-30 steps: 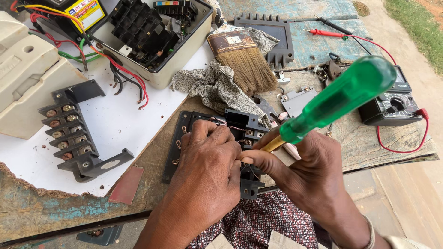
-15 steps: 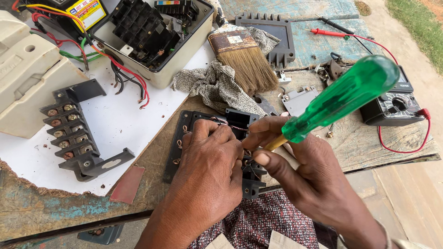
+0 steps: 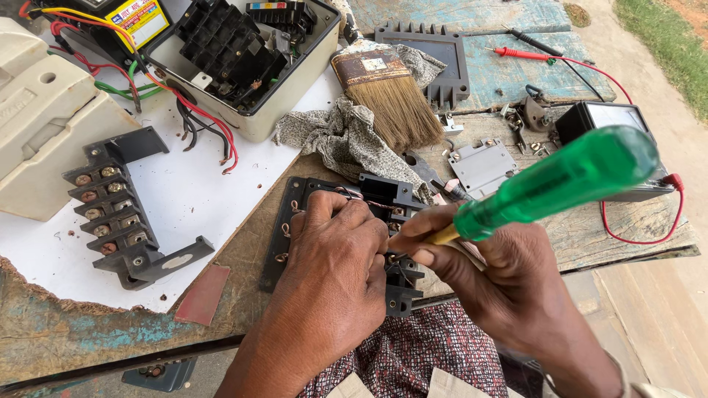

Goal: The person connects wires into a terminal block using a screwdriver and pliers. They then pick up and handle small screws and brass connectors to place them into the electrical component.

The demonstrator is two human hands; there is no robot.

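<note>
A black plastic contact assembly [image 3: 291,214] lies on the wooden bench near its front edge. My left hand [image 3: 335,265] is pressed down over its middle, fingers curled on it, hiding most of the part. My right hand [image 3: 479,269] pinches the brass-coloured shaft of a screwdriver with a clear green handle [image 3: 557,184]. The handle slants up to the right, and the tip points down into the assembly between my two hands, where it is hidden.
A black terminal block [image 3: 110,210] rests on white paper [image 3: 184,191] at left. Behind are an open beige box with wiring [image 3: 243,55], a grey rag [image 3: 332,136], a brush [image 3: 387,92], a black cover plate [image 3: 435,55], red and black probes [image 3: 527,53] and a meter [image 3: 616,121].
The screwdriver handle has shifted slightly right and my right-hand fingers have regripped lower on the shaft. My left hand stays on the assembly.
</note>
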